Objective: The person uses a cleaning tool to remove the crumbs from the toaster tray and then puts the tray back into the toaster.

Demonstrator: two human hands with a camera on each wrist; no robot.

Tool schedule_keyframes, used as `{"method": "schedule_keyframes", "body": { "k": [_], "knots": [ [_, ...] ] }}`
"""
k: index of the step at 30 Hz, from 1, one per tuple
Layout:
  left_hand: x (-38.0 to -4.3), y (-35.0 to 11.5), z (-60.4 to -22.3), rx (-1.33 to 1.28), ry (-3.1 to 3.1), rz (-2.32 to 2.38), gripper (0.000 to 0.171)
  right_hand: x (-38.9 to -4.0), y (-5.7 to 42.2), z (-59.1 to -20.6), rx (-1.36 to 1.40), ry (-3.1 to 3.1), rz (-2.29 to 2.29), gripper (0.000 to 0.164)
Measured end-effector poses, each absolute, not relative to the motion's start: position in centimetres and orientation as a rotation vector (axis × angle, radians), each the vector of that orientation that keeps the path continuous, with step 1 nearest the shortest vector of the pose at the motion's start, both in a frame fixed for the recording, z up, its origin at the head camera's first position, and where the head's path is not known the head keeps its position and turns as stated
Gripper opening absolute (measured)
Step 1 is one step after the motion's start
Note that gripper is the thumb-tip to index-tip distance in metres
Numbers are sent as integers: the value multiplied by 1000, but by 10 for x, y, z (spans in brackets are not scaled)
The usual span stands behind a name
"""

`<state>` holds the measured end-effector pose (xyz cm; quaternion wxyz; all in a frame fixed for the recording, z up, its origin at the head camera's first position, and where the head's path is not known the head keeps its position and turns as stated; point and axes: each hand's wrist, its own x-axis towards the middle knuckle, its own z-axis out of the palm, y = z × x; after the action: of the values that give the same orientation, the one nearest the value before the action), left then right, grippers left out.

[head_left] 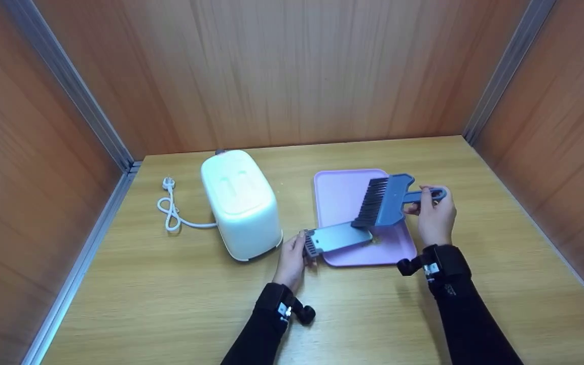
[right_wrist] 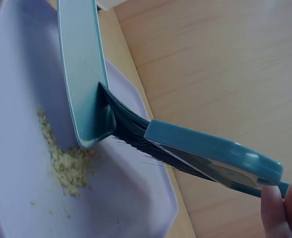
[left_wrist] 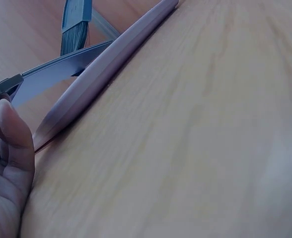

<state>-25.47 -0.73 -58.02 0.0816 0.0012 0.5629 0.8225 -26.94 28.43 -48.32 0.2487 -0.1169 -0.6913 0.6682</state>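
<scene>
My left hand [head_left: 290,262] grips the dark slotted end of a shallow metal crumb tray [head_left: 341,237], held tilted over a lilac tray [head_left: 339,195]. In the right hand [head_left: 436,215] is a blue brush [head_left: 394,198], pinched by its looped handle. Dark bristles [right_wrist: 128,116] touch the far end of the crumb tray, as the right wrist view shows. Below that end, a small heap of yellowish crumbs [right_wrist: 71,168] lies on the lilac tray. In the left wrist view the left thumb and fingers [left_wrist: 12,124] close on the crumb tray's end.
A white toaster-like appliance [head_left: 241,203] stands on the wooden table [head_left: 170,294], left of the lilac tray. Its white cord [head_left: 171,213] lies looped on the left, plug toward the back. Wooden panels [head_left: 322,71] enclose the table at the back and both sides.
</scene>
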Motion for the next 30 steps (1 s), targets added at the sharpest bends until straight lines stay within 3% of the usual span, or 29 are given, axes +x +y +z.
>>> {"method": "schedule_keyframes", "body": {
  "k": [30],
  "knots": [
    [-256, -7, -581, -18, 1679, 2453, 45, -252, 280, -457, -136, -2316, 1233, 31]
  ]
}}
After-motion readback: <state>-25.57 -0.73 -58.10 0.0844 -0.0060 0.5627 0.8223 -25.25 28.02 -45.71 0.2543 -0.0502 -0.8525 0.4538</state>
